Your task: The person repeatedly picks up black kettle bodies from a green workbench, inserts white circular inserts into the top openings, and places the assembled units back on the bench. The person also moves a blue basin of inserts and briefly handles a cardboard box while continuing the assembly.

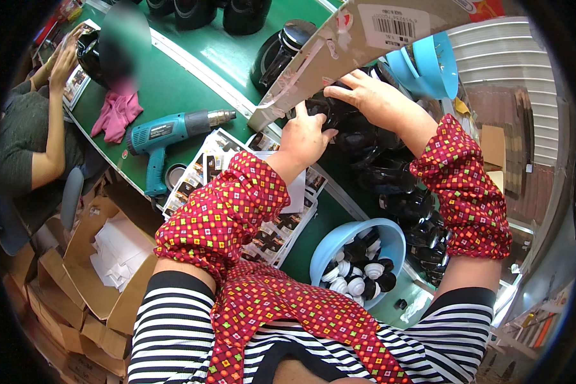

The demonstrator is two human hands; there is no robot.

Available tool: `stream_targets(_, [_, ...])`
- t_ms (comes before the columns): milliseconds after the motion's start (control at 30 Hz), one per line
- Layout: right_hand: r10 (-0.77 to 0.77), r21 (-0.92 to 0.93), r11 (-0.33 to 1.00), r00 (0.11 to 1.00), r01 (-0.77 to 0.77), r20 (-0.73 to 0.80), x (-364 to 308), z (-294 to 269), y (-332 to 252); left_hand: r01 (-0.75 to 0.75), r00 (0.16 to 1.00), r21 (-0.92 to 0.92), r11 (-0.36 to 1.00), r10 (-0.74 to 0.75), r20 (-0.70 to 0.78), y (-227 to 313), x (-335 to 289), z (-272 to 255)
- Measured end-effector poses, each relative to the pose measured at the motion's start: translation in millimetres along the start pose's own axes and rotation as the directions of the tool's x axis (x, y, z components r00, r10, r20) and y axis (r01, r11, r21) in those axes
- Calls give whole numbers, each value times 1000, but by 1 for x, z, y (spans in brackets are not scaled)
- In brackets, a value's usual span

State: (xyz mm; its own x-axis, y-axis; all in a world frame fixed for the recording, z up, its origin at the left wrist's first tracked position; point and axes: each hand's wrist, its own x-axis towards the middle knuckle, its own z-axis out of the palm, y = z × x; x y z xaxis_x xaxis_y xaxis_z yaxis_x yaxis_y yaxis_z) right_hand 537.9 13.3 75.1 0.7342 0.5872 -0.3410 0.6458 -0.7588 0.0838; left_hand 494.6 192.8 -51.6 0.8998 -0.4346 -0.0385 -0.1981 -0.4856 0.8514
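My left hand (pixel 304 137) touches a glossy black jug-like vessel (pixel 339 118) from the near left, its index finger raised and its thumb stretched toward it. Over the far right side of that vessel lies my right hand (pixel 381 102), thumb pointing left. Its fingertips are partly hidden by a tilted cardboard panel (pixel 365 45). Between them the hands seem to grip the vessel, though much of it is covered. More black vessels (pixel 387 169) stand crowded in a row below my right hand. Under my left forearm lie stacks of printed sheets (pixel 278 237).
A blue tub (pixel 390 233) of black and white caps sits on the green table, with light-blue containers (pixel 438 64) at the far right. Left are a teal heat gun (pixel 166 134), a pink cloth (pixel 116 115) and a co-worker (pixel 38 131). An open carton (pixel 80 256) holds white paper.
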Motion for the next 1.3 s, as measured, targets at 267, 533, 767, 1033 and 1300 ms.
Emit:
stream_targets(267, [555, 129, 813, 823, -568, 119, 16, -20, -23, -20, 999, 48, 999, 18, 47, 0, 0, -1])
stream_targets(533, [208, 94, 972, 975, -215, 83, 7, -11, -7, -35, 998, 67, 997, 31, 56, -1, 0, -1])
stream_targets(767, [319, 61, 942, 939, -329, 131, 4, -15, -4, -49, 997, 68, 996, 45, 58, -3, -2, 2])
stream_targets(1033, [592, 37, 799, 795, -601, 129, 14, -6, -13, -59, 997, 80, 995, 54, 62, -1, -1, 3])
stream_targets(1300, [357, 104, 931, 932, -349, -69, -3, 11, -8, -76, 997, 73, 994, 74, 37, 1, -3, 5])
